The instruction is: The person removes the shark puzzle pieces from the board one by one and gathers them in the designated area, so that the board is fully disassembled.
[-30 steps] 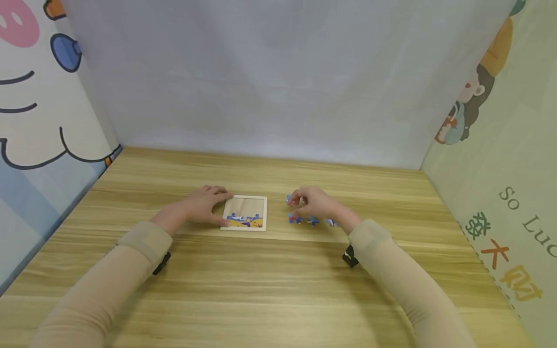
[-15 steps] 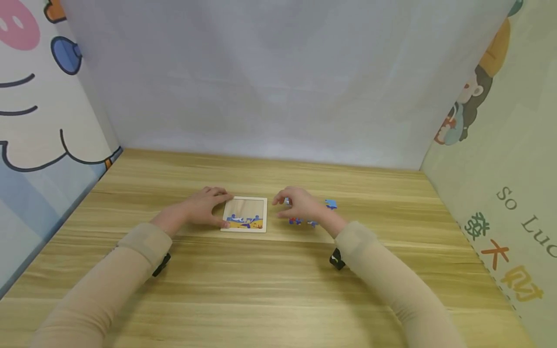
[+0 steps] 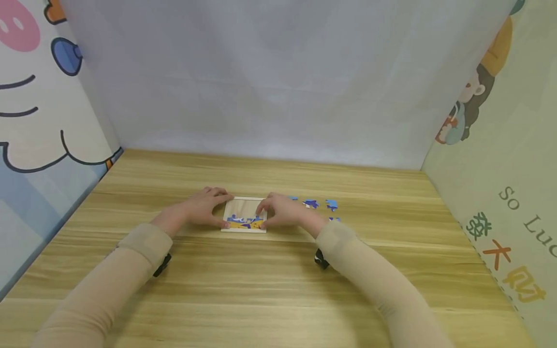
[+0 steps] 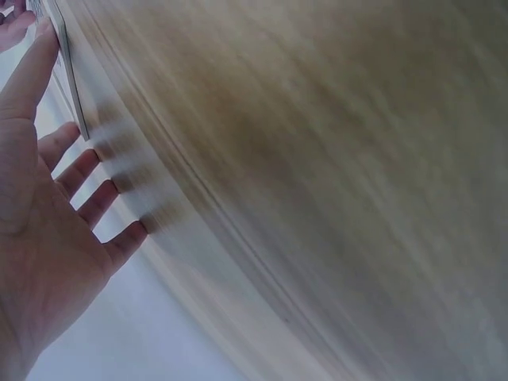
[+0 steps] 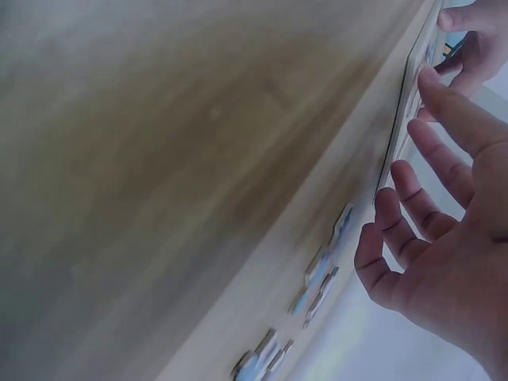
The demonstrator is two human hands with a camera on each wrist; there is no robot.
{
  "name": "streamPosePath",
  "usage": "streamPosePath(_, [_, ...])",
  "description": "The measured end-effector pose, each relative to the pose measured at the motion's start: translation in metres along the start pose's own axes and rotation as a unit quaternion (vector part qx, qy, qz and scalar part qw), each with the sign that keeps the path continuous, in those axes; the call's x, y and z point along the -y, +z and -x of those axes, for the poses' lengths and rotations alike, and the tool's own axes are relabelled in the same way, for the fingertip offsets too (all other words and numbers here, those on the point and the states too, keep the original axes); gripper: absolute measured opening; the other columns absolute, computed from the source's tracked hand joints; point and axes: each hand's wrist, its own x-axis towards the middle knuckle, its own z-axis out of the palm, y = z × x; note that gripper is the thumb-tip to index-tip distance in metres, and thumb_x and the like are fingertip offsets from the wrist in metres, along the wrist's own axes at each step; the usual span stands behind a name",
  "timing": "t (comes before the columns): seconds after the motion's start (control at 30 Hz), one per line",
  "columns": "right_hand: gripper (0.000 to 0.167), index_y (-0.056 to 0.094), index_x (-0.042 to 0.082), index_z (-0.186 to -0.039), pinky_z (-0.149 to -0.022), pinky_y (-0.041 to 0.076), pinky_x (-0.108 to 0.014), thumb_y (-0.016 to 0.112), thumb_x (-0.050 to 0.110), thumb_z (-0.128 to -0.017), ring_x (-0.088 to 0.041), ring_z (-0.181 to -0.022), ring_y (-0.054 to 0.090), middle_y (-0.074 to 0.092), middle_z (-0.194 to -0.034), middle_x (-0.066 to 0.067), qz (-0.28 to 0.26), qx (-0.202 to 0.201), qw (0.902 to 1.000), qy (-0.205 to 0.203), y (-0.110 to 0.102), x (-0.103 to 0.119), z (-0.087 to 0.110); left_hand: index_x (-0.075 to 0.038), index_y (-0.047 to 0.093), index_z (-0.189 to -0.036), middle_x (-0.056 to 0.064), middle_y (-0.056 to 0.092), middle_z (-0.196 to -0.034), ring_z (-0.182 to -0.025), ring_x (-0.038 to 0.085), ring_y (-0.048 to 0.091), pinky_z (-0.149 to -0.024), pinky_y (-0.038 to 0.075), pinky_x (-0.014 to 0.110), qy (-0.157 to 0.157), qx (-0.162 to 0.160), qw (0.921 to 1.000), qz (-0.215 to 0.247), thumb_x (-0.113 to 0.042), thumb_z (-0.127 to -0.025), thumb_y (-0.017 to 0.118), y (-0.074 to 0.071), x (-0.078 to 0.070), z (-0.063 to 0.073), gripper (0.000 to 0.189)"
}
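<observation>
A small square jigsaw puzzle tray (image 3: 243, 230) with a pale rim lies on the table, its lower part filled by blue, white and yellow pieces (image 3: 244, 224). My left hand (image 3: 203, 207) rests at the tray's left side, thumb by the near corner and index finger by the far one. At the right side, my right hand (image 3: 285, 211) reaches over the rim, thumb and index finger apart. No piece shows between them in the right wrist view, where the other fingers (image 5: 413, 202) are slightly bent.
Loose blue puzzle pieces (image 3: 311, 203) lie on the wooden table (image 3: 261, 280) right of the tray, some partly behind my right hand and forearm. A grey-white curtain (image 3: 278, 96) stands behind the table, with printed panels at both sides.
My right hand has moved left from the loose pieces to the tray's right edge, uncovering several pieces behind it. The left hand and the tray stay where they were.
</observation>
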Motion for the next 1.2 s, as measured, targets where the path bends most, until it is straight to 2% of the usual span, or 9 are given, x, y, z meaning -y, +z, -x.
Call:
streamPosePath(0.23, [0.032, 0.068, 0.015, -0.105, -0.084, 0.044, -0.027, 0.078, 0.029, -0.078, -0.014, -0.095, 0.051, 0.053, -0.102, -0.001, -0.007, -0.003, 1.0000, 0.003, 0.002, 0.003, -0.003, -0.010, 0.035, -0.146, 0.017, 0.033, -0.145, -0.132, 0.038, 0.030, -0.106, 0.030, 0.059, -0.006, -0.002, 0.9999, 0.012, -0.055, -0.080, 0.067, 0.002, 0.001, -0.004, 0.087])
streamPosePath(0.53, [0.031, 0.067, 0.014, -0.105, -0.085, 0.042, -0.028, 0.078, 0.027, -0.078, -0.014, -0.094, 0.050, 0.054, -0.101, -0.001, -0.007, -0.006, 1.0000, 0.003, 0.004, 0.003, -0.004, -0.009, 0.041, -0.142, 0.016, 0.042, -0.136, -0.127, 0.039, 0.036, -0.105, 0.033, 0.056, -0.012, -0.036, 0.9992, -0.016, -0.060, -0.084, 0.059, 0.007, -0.005, -0.009, 0.079])
streamPosePath(0.87, [0.031, 0.064, 0.015, -0.104, -0.088, 0.044, -0.031, 0.078, 0.025, -0.078, -0.016, -0.098, 0.051, 0.055, -0.102, -0.002, -0.025, -0.005, 0.9997, 0.007, 0.004, 0.003, -0.003, -0.006, 0.042, -0.139, 0.016, 0.044, -0.132, -0.124, 0.041, 0.037, -0.103, 0.035, 0.055, -0.021, -0.043, 0.9984, -0.031, -0.056, -0.084, 0.062, 0.008, -0.011, -0.010, 0.077])
streamPosePath(1.0, [0.031, 0.061, 0.014, -0.103, -0.086, 0.045, -0.031, 0.078, 0.021, -0.078, -0.016, -0.097, 0.054, 0.059, -0.101, -0.002, -0.050, -0.011, 0.9987, -0.001, 0.004, 0.004, -0.002, -0.006, 0.043, -0.139, 0.015, 0.044, -0.131, -0.123, 0.040, 0.037, -0.102, 0.035, 0.054, -0.023, -0.042, 0.9984, -0.029, -0.055, -0.084, 0.063, 0.008, -0.012, -0.010, 0.076])
streamPosePath(1.2, [0.026, 0.060, 0.011, -0.101, -0.077, 0.048, -0.025, 0.075, 0.012, -0.081, -0.014, -0.083, 0.058, 0.062, -0.090, -0.001, -0.107, -0.018, 0.9940, -0.014, 0.004, 0.003, -0.001, -0.006, 0.043, -0.138, 0.016, 0.045, -0.129, -0.122, 0.042, 0.038, -0.101, 0.036, 0.055, -0.021, -0.045, 0.9982, -0.033, -0.056, -0.083, 0.062, 0.009, -0.010, -0.011, 0.077])
